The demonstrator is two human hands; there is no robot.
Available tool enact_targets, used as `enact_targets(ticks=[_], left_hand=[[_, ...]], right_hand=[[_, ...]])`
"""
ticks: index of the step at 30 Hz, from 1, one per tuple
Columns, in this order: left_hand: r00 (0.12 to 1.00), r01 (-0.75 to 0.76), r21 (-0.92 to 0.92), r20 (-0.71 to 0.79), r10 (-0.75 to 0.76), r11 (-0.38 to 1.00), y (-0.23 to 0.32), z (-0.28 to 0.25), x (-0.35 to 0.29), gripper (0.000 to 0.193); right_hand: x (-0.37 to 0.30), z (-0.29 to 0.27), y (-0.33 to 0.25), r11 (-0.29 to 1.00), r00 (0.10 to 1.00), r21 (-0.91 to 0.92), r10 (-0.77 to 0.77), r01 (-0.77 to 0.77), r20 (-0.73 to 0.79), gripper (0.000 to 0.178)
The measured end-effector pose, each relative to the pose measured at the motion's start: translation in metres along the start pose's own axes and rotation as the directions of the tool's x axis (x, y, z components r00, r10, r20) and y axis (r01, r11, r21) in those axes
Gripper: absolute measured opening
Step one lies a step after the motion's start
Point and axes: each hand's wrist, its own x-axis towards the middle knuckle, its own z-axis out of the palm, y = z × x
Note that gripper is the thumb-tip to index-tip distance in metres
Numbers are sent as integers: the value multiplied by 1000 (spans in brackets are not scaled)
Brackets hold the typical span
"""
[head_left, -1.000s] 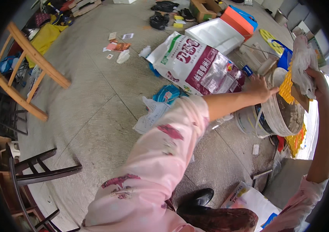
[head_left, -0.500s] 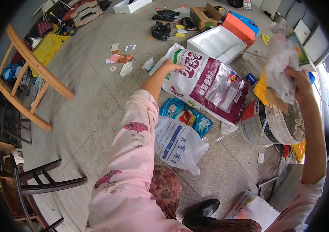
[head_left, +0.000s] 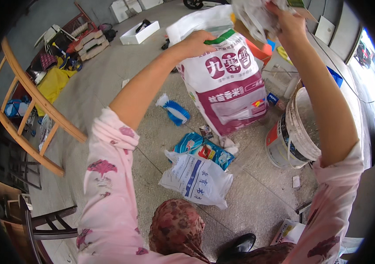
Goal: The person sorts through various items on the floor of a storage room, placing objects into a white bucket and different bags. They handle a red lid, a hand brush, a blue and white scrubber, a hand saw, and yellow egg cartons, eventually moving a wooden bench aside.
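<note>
My left hand [head_left: 195, 44] is closed on the rim of a large white and maroon rice sack [head_left: 227, 83]. The sack stands tilted on the floor with its mouth open at the far end. At the far right of that mouth, my right hand [head_left: 286, 22] grips a bundle of crumpled clear plastic [head_left: 254, 17]. A piece of cardboard [head_left: 301, 8] shows beside the bundle. Some of the bundle is cut off by the picture's upper edge. Near the sack's lower left lie a blue brush [head_left: 175, 110] and a blue packet [head_left: 211, 152].
A dirty white bucket [head_left: 280, 145] stands right of the sack. Nearer me lies a white plastic bag [head_left: 198, 180]. Wooden chair parts [head_left: 42, 101] and a dark chair [head_left: 53, 226] are at the left. A white foam box [head_left: 140, 33] sits far back.
The sack has been raised from a flatter slant, and its mouth now shows open. My right hand has carried the plastic bundle from above the bucket, left and away, to the sack's mouth.
</note>
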Motion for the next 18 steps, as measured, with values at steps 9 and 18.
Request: enact_targets(ticks=[9, 18], left_hand=[[747, -555, 603, 58, 662, 573, 77, -29, 2, 30], [467, -719, 607, 58, 883, 340, 149, -33, -19, 8]], right_hand=[[36, -3, 43, 464, 903, -787, -72, 407, 424, 33], [-48, -34, 81, 728, 728, -678, 519, -103, 448, 29]])
